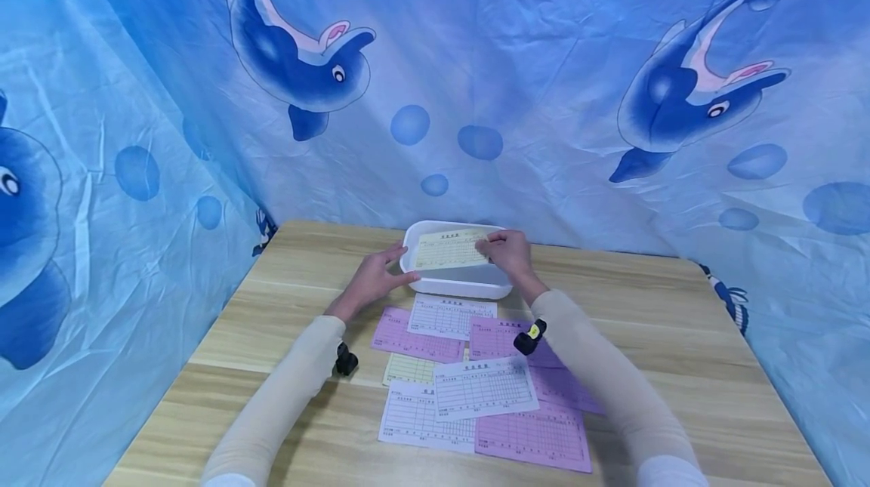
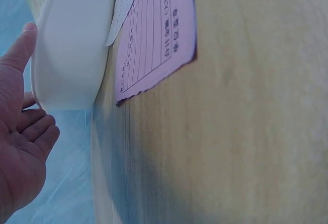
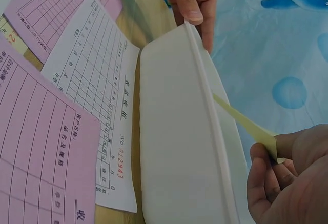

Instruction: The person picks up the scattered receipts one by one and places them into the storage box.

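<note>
In the head view a white plastic tub [image 1: 462, 289] stands at the back of the table. My left hand [image 1: 370, 281] holds its left end, thumb on the near rim and fingers at the end. My right hand [image 1: 511, 254] pinches a pale yellow receipt slip [image 1: 445, 251] by its right edge. That slip lies tilted over the tub's opening, and the right wrist view shows it from the side, dipping past the rim. Just in front of the tub are a white receipt slip [image 1: 451, 313] and a pink receipt slip [image 1: 408, 336].
More slips overlap nearer me: a white one [image 1: 485, 389] on top, a pink one [image 1: 533, 438], another white one [image 1: 408, 419] and a partly covered yellow one [image 1: 408, 368]. The wooden table [image 1: 680, 366] meets a blue dolphin-printed curtain [image 1: 557, 94] behind the tub.
</note>
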A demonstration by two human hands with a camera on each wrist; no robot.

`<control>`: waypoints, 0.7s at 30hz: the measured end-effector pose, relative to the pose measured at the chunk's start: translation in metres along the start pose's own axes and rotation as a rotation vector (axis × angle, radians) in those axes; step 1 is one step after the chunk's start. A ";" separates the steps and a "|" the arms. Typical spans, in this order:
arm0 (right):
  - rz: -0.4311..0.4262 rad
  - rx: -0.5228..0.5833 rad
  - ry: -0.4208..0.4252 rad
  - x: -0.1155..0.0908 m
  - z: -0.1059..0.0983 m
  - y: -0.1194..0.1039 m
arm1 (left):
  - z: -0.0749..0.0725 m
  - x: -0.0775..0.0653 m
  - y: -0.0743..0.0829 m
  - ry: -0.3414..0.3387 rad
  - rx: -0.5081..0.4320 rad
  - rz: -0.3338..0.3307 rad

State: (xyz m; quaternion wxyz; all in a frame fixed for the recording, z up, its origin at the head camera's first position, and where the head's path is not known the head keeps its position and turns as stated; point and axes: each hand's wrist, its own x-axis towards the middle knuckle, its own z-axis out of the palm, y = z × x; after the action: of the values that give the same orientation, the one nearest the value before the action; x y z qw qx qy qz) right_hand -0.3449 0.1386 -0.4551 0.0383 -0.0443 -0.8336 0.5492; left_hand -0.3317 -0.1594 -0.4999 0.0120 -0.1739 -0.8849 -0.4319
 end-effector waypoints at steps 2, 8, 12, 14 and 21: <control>0.003 -0.016 -0.006 0.000 0.003 -0.001 | -0.001 0.000 0.001 0.000 -0.001 0.002; -0.010 -0.043 -0.022 0.001 0.009 -0.001 | -0.001 0.001 0.001 -0.005 0.007 -0.002; -0.011 -0.070 -0.034 0.002 0.011 -0.001 | -0.001 0.001 0.002 -0.002 0.008 -0.010; -0.005 -0.098 -0.034 0.002 0.012 -0.001 | -0.001 0.000 0.002 0.000 0.006 -0.015; -0.010 -0.169 -0.034 0.002 0.014 -0.002 | 0.000 0.000 0.002 -0.007 -0.006 -0.017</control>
State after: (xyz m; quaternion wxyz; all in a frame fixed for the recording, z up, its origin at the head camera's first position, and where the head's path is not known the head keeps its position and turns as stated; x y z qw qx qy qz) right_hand -0.3489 0.1259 -0.4588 0.0228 -0.0337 -0.8777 0.4774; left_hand -0.3312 -0.1586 -0.4985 0.0046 -0.1678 -0.8850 -0.4342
